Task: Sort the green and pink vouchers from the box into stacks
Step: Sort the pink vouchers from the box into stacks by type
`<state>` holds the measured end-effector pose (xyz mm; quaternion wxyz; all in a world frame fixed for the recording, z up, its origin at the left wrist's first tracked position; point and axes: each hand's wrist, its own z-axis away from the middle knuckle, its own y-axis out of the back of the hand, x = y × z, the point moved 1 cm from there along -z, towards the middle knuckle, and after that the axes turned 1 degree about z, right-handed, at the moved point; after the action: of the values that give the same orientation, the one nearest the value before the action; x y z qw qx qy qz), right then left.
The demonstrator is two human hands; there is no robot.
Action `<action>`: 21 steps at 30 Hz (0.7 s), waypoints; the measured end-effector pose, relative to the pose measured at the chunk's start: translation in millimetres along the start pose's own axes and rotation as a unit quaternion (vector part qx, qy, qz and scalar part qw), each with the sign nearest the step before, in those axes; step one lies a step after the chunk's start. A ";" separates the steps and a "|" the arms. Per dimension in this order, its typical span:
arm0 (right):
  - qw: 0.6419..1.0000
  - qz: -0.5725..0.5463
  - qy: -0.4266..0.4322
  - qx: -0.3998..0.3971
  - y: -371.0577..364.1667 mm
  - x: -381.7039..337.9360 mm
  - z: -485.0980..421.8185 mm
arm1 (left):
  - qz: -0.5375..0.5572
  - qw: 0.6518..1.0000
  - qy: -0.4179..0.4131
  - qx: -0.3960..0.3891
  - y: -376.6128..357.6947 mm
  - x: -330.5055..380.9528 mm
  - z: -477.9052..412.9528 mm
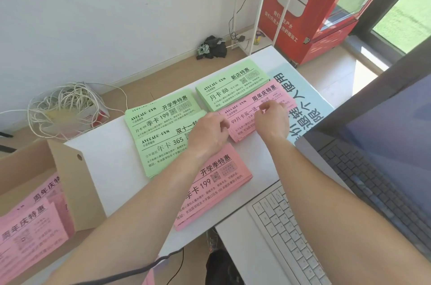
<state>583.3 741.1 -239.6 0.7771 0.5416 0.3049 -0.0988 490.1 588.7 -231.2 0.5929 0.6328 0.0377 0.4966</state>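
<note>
Because the far pink stack point(243, 121) is sitting slightly fanned, both grips are closing on it. The left grip point(210, 132) is curling its fingers round the stack's left edge while the right grip point(271, 119) is pinching the top sheets, most likely to square them up. Each design is getting its own pile: the left green stack point(149, 119), front green stack point(163, 156) and back green stack point(224, 91) are lying apart from the near pink stack point(217, 182). More pink vouchers point(30, 219) are waiting in the box point(77, 180), so the sorting is looking unfinished. Free room is running short on the right: the blue sheet point(305, 103) is lying against the far pink stack, and the keyboard point(286, 238) and laptop point(373, 180) are crowding in. Bare surface point(105, 168) is lying open only on the left, beside the box.
</note>
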 end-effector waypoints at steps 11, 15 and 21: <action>0.970 0.119 0.177 -0.118 -20.7 -46.4 158.9 | 0.053 0.997 0.031 0.046 76.1 -69.5 138.2; 0.942 0.160 0.245 -0.164 -45.6 -50.9 248.1 | 0.058 0.994 0.050 0.079 102.9 -114.2 227.8; 0.884 0.206 0.334 -0.254 -89.2 -46.5 357.8 | 0.041 0.986 0.117 0.107 124.3 -194.9 357.4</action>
<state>634.5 375.0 -200.9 0.7435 0.3770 0.4422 0.3310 565.2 173.2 -176.9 0.4922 0.6314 0.1341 0.5840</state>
